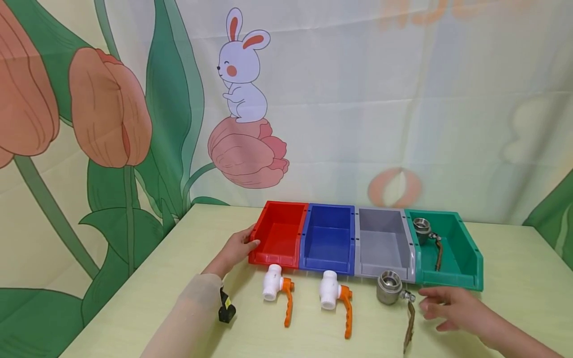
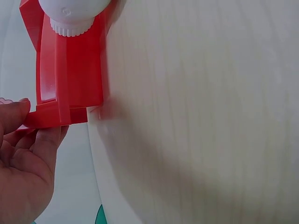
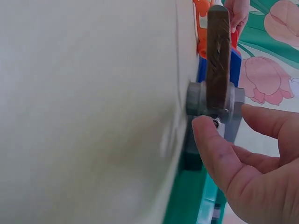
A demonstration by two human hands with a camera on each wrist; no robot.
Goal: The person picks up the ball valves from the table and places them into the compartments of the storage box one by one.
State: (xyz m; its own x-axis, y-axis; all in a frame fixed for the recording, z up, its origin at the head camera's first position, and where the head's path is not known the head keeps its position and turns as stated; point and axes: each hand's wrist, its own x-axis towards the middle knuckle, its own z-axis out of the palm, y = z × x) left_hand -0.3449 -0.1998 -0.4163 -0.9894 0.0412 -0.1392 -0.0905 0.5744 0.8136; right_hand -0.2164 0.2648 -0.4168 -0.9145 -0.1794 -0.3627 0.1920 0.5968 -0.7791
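Observation:
My left hand point(image 1: 236, 250) grips the left wall of the red bin point(image 1: 279, 238), thumb over the rim and fingers outside, as the left wrist view also shows. My right hand point(image 1: 456, 309) reaches in from the right with thumb and fingers apart, beside a metal ball valve point(image 1: 388, 293) with a brownish lever. In the right wrist view, the fingertips point(image 3: 203, 123) come close to that valve point(image 3: 194, 98); contact cannot be made out. A second metal valve point(image 1: 422, 229) lies in the green bin point(image 1: 472, 256). Two white plastic valves point(image 1: 271, 283) with orange levers stand before the bins.
Between the red and green bins sit a blue bin point(image 1: 329, 241) and a grey bin point(image 1: 382, 243), all joined in a row. A small black object point(image 1: 227, 312) is at the left wrist. Behind the table point(image 1: 197, 228) hangs a printed cloth point(image 1: 331, 99).

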